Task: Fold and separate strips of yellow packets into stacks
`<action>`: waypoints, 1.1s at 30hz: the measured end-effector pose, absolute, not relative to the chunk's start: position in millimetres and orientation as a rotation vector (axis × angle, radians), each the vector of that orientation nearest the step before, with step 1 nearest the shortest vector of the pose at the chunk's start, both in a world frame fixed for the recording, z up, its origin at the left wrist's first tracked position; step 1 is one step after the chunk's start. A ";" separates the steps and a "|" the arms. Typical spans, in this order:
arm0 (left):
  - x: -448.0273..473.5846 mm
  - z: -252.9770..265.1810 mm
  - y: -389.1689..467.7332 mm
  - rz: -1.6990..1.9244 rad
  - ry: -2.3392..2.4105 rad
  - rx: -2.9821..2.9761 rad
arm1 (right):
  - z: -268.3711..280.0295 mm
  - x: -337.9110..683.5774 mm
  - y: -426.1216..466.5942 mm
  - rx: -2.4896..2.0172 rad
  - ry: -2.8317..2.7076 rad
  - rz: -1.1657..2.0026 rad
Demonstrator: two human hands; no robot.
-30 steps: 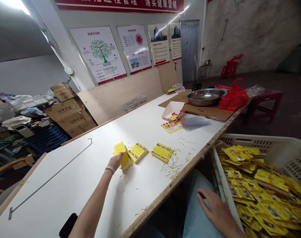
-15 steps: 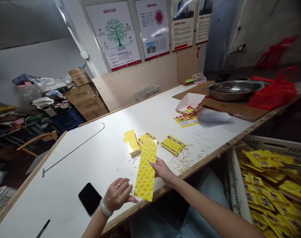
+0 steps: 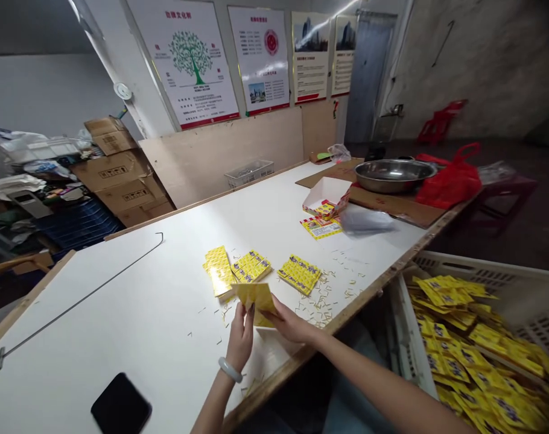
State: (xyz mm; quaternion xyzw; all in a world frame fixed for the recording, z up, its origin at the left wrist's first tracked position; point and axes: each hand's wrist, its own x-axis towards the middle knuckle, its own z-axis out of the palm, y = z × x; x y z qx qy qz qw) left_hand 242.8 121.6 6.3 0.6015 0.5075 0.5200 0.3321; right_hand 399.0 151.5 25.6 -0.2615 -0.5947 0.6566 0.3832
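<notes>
Close to the table's front edge, my left hand [image 3: 241,339] and my right hand [image 3: 293,323] are closed on a yellow card [image 3: 255,294], one on each side. It looks folded, with a plain yellow panel facing up; its lower part is partly hidden by my fingers. Just beyond my hands lie a stack of long yellow patterned cards [image 3: 219,271] and a small stack of yellow printed cards [image 3: 253,266]. Another printed stack [image 3: 299,274] rests to the right. Thin yellow scraps [image 3: 322,306] are scattered beside it.
A black phone [image 3: 121,405] and a long metal rod [image 3: 82,298] lie on the left of the white table. At the back right are an open carton [image 3: 327,191], clear plastic [image 3: 367,220] and a steel basin [image 3: 394,175]. A white crate [image 3: 403,328] holds yellow packets.
The long yellow card, held flat by the right hand alone, now appears folded between both hands. My left hand has moved right and closed on it. The view has shifted right.
</notes>
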 end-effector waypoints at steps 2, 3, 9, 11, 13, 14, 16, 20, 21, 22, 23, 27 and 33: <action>240.9 21.5 129.6 1.302 1.225 1.569 | 28.7 403.9 158.3 -0.579 -1.579 1.702; 240.3 28.8 134.1 1.270 1.162 1.518 | 29.3 405.6 161.8 -0.534 -1.615 1.735; 251.9 49.1 151.8 1.200 0.955 1.160 | 25.3 419.3 174.7 -0.826 -1.617 1.378; 257.9 51.7 149.9 1.193 0.946 1.130 | 35.0 430.8 177.7 -0.921 -1.737 0.861; 262.4 54.1 145.1 1.144 0.914 1.145 | 52.3 443.1 181.1 -0.861 -1.962 0.462; 263.9 55.3 142.0 1.117 0.892 1.164 | 61.9 448.3 182.7 -0.810 -2.084 0.344; 265.3 57.3 135.4 1.076 0.855 1.207 | 79.1 455.5 184.5 -0.738 -2.269 0.259; 262.1 62.1 124.3 1.029 0.841 1.299 | 93.5 458.1 176.3 -0.706 -2.351 0.439; 260.5 63.6 122.5 1.016 0.846 1.336 | 93.7 457.5 171.5 -0.712 -2.344 0.525; 259.0 65.1 121.1 1.003 0.854 1.386 | 93.5 456.9 166.2 -0.723 -2.333 0.622; 257.8 66.3 120.1 0.988 0.864 1.443 | 93.2 456.3 160.8 -0.734 -2.315 0.721; 259.3 64.7 115.5 0.986 0.904 1.570 | 93.6 455.0 143.9 -0.782 -2.180 1.031; 264.9 54.2 99.7 1.114 0.919 1.481 | 100.0 458.9 131.3 -0.805 -2.173 0.966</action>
